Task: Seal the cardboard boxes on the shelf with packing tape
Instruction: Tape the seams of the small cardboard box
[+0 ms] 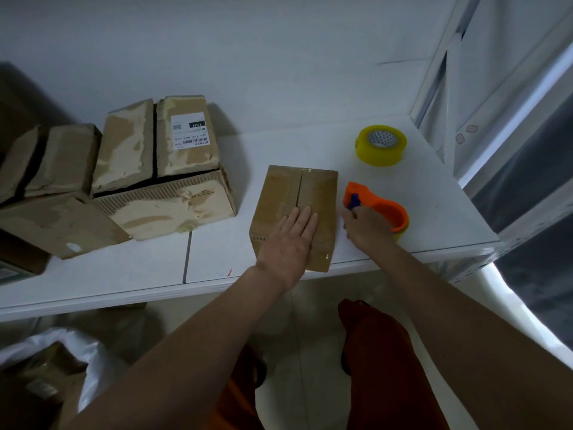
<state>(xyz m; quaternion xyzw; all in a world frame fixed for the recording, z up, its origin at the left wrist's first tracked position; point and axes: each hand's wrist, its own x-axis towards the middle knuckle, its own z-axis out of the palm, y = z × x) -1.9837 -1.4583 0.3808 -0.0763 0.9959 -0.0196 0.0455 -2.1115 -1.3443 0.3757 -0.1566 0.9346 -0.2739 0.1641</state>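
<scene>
A small brown cardboard box [291, 193] lies near the front edge of the white shelf [217, 259], with clear tape glinting along its top seam. My left hand [288, 240] presses flat on its near half, fingers straight. Just right of the box, my right hand [366, 226] grips an orange tape dispenser [384, 206] that rests on the shelf. A spare yellow roll of packing tape [381, 145] sits behind it.
Several worn cardboard boxes [161, 169] with torn surfaces are clustered at the left of the shelf. A white wall runs behind and a white frame post [434, 88] stands at the right. Below the shelf lies a white bag [71, 352] with a box inside.
</scene>
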